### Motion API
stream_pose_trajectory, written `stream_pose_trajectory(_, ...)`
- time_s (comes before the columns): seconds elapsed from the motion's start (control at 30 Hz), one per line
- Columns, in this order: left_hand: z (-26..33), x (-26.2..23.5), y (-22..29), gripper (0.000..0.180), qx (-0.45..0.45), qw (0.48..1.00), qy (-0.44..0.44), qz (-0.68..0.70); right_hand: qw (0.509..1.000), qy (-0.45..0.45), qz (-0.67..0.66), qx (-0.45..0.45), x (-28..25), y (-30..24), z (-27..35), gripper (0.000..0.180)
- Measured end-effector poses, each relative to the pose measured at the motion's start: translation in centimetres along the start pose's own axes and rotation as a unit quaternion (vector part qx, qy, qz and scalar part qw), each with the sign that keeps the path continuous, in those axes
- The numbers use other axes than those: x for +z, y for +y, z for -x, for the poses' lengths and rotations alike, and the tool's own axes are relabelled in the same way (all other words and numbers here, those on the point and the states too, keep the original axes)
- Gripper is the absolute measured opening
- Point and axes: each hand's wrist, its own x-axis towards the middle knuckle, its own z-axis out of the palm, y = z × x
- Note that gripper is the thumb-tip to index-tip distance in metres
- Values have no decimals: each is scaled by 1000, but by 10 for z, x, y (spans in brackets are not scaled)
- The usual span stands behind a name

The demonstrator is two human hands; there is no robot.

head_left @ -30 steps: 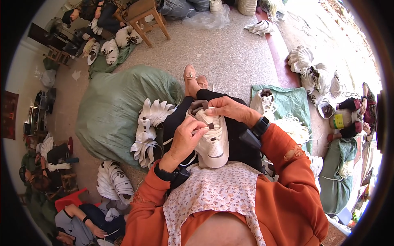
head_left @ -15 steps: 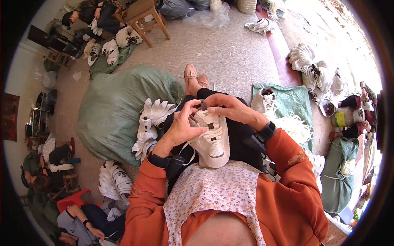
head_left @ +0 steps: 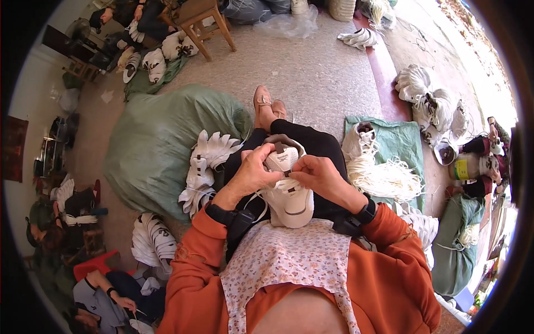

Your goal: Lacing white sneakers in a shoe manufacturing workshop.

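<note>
Head view. One white low-top sneaker with a brown heel tab [head_left: 288,186] rests on the person's lap, on black trousers, toe toward the body. The left hand [head_left: 253,172] is closed on the sneaker's left side near the tongue, fingers curled over the upper. The right hand [head_left: 318,175] pinches narrowly at the lacing area; one white lace [head_left: 260,196] trails from under the left hand across the sneaker. Each wrist carries one black wristband.

One large green fabric sack [head_left: 161,142] lies to the left. One stack of white shoe uppers [head_left: 203,170] sits just beside the left knee, against the sack. One pile of loose white laces [head_left: 386,177] lies on one green cloth [head_left: 397,142] to the right. One wooden stool [head_left: 207,19] stands well apart, at the top.
</note>
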Motion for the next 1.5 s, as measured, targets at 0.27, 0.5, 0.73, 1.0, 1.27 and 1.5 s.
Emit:
stream_pose_trajectory(0.27,2,-17,-3,49,-83,962,-93,242,950,157,-258,-75,-70,1,14,10)
stream_pose_trajectory(0.5,2,-15,-5,44,-68,970,-64,223,492,161,-825,-228,-281,149,112,9)
stream_pose_trajectory(0.73,44,-12,-17,33,-54,988,140,48,560,381,-727,-114,-277,193,113,22)
stream_pose_trajectory(1.0,60,-34,-1,26,-70,996,46,-41,772,521,-363,38,-186,113,69,37)
stream_pose_trajectory(1.27,37,-10,35,14,239,912,158,-294,987,127,-96,-7,-71,42,38,35)
stream_pose_trajectory(1.5,26,11,39,13,214,911,107,-336,962,37,243,-122,-37,10,31,38)
